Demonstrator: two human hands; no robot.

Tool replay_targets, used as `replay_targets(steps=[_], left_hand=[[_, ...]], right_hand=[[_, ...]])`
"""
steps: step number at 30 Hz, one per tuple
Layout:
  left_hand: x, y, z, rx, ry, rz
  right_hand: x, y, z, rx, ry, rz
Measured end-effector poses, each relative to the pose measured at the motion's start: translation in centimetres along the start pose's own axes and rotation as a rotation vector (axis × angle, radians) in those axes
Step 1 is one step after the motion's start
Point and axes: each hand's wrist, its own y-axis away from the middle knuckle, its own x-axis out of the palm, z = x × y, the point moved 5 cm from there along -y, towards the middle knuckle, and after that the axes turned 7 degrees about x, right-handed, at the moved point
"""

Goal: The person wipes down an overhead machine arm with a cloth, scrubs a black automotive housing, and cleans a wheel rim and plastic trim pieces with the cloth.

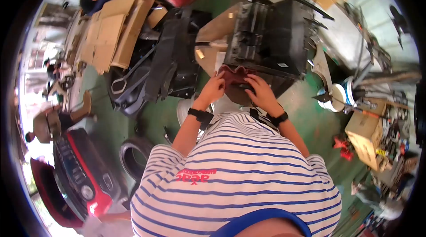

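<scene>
A crumpled maroon cloth (pixel 235 76) is stretched between my two hands, in front of my body. My left hand (pixel 215 87) is closed on its left side, with the fingers curled into the fabric. On the other side, my right hand (pixel 261 89) has its bent fingers gripping the cloth's edge. Just beyond the cloth lies a large black car panel (pixel 284 32) with a small white label near its close corner. Dark bands sit on both of my wrists. What lies under the cloth is hidden.
Black plastic car parts (pixel 171 55) and flattened cardboard (pixel 108 30) lie to the left. A tyre (pixel 134 157) and a red-trimmed car front (pixel 82 170) are lower left. At right stand a white bucket (pixel 339 97) and a cardboard box (pixel 366 132). Other people are at left.
</scene>
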Motion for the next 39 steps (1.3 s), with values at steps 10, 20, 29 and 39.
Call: replay_targets(steps=[10, 20, 29, 39], left_hand=[[1.0, -4.0, -1.5, 0.198, -0.197, 0.27], [2.5, -6.5, 1.9, 0.382, -0.112, 0.678], [1.4, -9.6, 0.2, 0.518, 0.117, 1.091], [-1.3, -12.4, -5.9, 0.83, 0.319, 0.979]], right_hand=[[9.0, -1.0, -2.5, 0.04, 0.404, 0.04], [9.6, -2.0, -2.9, 0.236, 0.271, 0.064], [9.3, -1.4, 0.8, 0.571, 0.298, -0.285], [5.6, 1.9, 7.8, 0.743, 0.289, -0.849]])
